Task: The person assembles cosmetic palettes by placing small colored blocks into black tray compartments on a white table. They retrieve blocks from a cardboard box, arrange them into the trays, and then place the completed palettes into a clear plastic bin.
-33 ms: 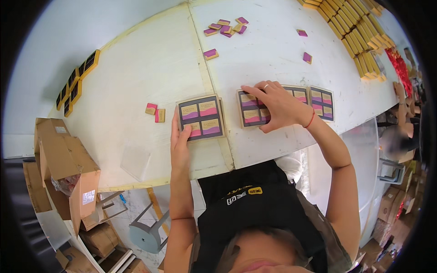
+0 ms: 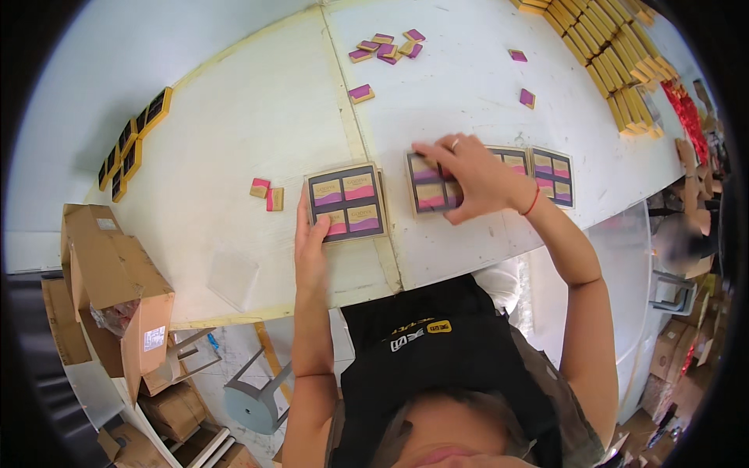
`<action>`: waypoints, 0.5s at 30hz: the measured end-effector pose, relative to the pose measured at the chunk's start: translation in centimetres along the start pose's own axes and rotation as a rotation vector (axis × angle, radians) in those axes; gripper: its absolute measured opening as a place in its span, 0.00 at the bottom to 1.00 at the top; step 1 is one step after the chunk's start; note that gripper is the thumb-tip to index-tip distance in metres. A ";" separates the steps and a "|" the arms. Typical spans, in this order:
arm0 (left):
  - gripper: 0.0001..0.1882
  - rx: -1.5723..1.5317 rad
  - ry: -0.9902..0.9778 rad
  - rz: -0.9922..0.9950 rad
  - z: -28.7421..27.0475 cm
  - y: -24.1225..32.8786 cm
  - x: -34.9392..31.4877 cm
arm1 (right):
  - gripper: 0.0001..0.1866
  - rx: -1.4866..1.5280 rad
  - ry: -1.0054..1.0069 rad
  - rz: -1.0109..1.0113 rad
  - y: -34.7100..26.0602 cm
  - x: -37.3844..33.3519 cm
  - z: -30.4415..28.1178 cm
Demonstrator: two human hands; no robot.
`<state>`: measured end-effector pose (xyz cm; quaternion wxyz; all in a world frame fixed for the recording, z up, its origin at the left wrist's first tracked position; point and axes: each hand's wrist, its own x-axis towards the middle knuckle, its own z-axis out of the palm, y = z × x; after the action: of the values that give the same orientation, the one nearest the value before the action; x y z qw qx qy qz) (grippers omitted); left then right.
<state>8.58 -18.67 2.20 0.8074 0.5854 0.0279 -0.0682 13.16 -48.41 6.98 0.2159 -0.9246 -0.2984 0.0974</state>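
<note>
My left hand [image 2: 312, 246] grips the left edge of a square box [image 2: 349, 204], its thumb on top. The box has dark dividers around pink, purple and gold squares; another box edge shows beneath it. To the right, my right hand [image 2: 485, 181] spans a similar box [image 2: 430, 193], fingers at the far edge and thumb at the near corner. The hand hides part of that box and is slightly blurred. Beyond my right hand stand a further box [image 2: 511, 161] and, at the row's end, another box [image 2: 551, 177].
Loose small squares [image 2: 388, 49] lie at the far middle, two more squares [image 2: 269, 195] left of my left hand. A clear plastic lid [image 2: 232, 279] lies near the front edge. Gold boxes [image 2: 605, 54] stack at far right, black-and-gold boxes [image 2: 129, 140] at left. Cardboard cartons [image 2: 117, 273] stand left.
Hardly anything differs. My right hand's fingers have shifted slightly away from me and look more blurred; the left hand stays on its box.
</note>
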 end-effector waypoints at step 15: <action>0.30 -0.200 -0.114 0.006 1.5 -3.2 -0.8 | 0.59 -0.332 0.239 -0.097 0.1 -4.7 -3.0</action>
<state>7.27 -21.03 -0.28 0.8623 0.4971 -0.0130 -0.0956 10.34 -52.31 9.89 0.0991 -0.9369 -0.3269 -0.0740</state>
